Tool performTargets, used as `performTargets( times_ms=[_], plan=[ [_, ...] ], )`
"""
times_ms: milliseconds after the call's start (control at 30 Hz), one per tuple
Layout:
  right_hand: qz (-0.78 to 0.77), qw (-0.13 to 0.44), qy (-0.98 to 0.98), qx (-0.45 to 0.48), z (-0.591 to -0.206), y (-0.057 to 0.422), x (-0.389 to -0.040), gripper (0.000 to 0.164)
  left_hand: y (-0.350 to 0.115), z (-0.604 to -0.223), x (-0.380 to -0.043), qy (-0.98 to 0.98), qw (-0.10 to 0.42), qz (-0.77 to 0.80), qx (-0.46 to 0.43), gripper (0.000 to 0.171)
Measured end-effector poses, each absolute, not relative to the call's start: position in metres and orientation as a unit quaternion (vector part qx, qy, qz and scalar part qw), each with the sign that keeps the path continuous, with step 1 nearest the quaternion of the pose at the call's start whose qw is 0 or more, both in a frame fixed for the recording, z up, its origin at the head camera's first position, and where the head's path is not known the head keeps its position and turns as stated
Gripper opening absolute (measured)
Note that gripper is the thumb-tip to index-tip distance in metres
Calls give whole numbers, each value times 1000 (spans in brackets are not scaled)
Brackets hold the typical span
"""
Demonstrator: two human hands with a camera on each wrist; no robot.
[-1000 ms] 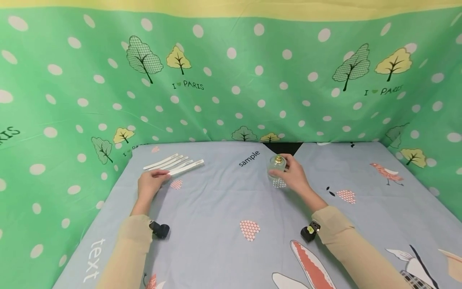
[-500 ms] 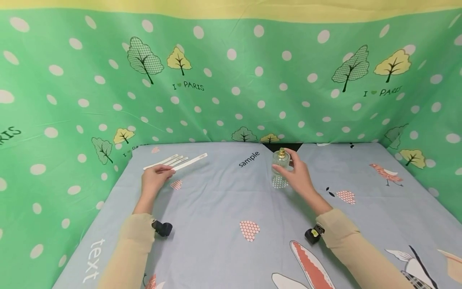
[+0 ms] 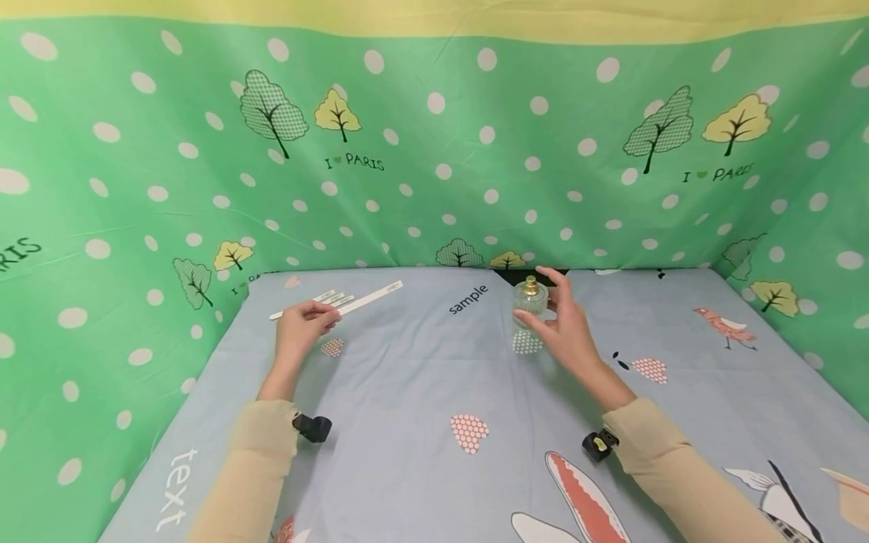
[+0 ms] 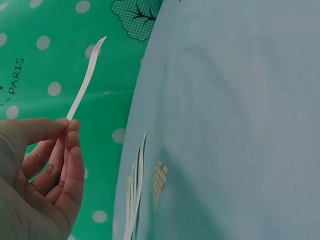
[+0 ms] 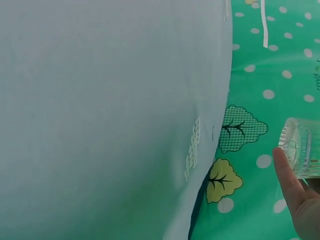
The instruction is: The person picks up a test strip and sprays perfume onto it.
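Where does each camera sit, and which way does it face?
Head: worn on the head, facing forward and down at the cloth and green backdrop; left hand, right hand and both sleeves show.
Left wrist: on that wrist, facing the pinched white strip; only the left hand shows.
Right wrist: on that wrist, facing across the cloth; part of the right hand shows, holding the glass bottle.
Shared: head and left wrist both show the white strip.

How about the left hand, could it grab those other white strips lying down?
Probably yes: the left hand is close to the lying strips, and nothing shows between them. But its fingers pinch another strip, which might make grabbing awkward.
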State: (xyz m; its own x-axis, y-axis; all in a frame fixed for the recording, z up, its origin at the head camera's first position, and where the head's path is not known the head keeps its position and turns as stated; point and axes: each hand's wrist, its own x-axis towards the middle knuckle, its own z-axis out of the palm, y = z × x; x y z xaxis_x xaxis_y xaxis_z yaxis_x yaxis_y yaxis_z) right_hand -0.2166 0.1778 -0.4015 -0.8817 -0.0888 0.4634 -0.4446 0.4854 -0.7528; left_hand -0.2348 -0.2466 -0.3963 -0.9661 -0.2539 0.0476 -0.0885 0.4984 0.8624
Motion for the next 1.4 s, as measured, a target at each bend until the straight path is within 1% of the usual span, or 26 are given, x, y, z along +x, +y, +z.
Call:
performTargets(
  times_ms=[367, 533, 900, 1400],
  plan=[
    [456, 204, -848, 175, -396, 180, -208, 79, -231, -389, -233, -853, 78, -509, 82, 24],
    [437, 222, -851, 189, -396, 183, -206, 75, -225, -389, -233, -838, 79, -535, 74, 24],
    [406, 257, -854, 201, -396, 188, -204, 69, -210, -385, -234, -838, 78, -536, 62, 24],
    [401, 248, -857, 207, -401, 187, -205, 65, -186, -383, -235, -845, 66, -529, 45, 20]
  ],
)
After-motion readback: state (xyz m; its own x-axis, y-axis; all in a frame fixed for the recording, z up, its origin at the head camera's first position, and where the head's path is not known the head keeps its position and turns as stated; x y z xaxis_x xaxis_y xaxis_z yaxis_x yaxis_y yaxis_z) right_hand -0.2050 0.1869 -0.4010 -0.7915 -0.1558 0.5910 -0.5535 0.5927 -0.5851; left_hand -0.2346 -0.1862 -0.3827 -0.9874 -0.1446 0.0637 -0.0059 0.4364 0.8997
